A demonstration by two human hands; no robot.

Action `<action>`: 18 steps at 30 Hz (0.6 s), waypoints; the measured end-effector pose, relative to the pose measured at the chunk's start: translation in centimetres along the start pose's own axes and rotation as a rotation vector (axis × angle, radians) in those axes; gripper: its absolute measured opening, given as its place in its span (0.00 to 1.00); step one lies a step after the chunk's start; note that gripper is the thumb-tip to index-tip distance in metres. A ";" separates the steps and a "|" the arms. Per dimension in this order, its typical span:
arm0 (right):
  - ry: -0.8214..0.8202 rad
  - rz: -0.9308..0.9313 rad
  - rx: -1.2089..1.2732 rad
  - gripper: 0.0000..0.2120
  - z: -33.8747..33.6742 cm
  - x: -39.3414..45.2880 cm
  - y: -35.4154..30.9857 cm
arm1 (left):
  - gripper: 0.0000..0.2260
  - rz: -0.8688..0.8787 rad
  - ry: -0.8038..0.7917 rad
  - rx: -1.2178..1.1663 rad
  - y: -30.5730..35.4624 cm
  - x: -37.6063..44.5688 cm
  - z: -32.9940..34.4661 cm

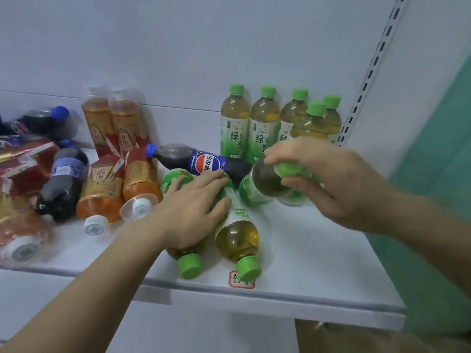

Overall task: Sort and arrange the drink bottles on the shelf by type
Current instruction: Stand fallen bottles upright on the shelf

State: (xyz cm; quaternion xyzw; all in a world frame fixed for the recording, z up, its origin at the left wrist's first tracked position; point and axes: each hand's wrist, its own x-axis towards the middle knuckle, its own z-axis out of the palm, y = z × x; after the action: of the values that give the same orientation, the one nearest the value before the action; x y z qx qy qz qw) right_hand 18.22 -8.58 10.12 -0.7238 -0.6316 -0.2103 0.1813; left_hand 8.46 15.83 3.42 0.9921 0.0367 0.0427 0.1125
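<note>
Several green tea bottles with green caps stand upright at the back right of the white shelf. My right hand grips the neck of a tilted green tea bottle just in front of them. My left hand lies palm down over two green tea bottles lying on their sides, one with its cap toward the front edge, the other mostly hidden under the hand. A Pepsi bottle lies on its side behind my left hand.
At the left, orange tea bottles and dark cola bottles lie in a jumble, with two orange tea bottles standing behind. A red-outlined label marks the front edge. A slotted upright rail bounds the right side.
</note>
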 end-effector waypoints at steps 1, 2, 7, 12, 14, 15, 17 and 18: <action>0.012 0.035 -0.030 0.13 -0.6 1.5 0.2 | 0.33 0.005 -0.003 0.006 0.2 0.0 0.0; 0.015 0.072 -0.068 0.12 -0.9 3.1 0.6 | 0.31 0.011 -0.008 0.015 0.3 0.1 0.0; -0.133 0.284 -0.241 0.09 -0.7 9.7 3.5 | 0.27 0.040 -0.012 0.026 0.5 0.5 0.0; -0.175 0.281 -0.301 0.10 -1.2 10.5 3.6 | 0.26 0.042 0.027 -0.015 0.2 0.6 0.1; -0.090 0.256 -0.277 0.11 -0.9 9.3 2.8 | 0.26 0.047 0.049 -0.066 -0.1 0.7 0.0; -0.032 0.243 -0.267 0.12 -0.7 8.5 2.1 | 0.26 0.062 0.062 -0.107 -0.4 0.7 -0.1; 0.096 0.233 -0.257 0.16 -0.1 6.2 0.2 | 0.25 0.132 0.099 -0.234 -1.4 0.5 -0.6; 0.164 0.234 -0.226 0.17 0.3 4.7 -1.0 | 0.25 0.182 0.120 -0.291 -2.0 0.3 -0.8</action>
State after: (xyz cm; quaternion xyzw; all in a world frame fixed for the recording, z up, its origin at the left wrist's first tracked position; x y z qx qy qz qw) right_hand 17.79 -4.39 12.36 -0.7886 -0.4987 -0.3157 0.1727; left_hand 8.55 18.02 3.75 0.9601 -0.0532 0.1169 0.2483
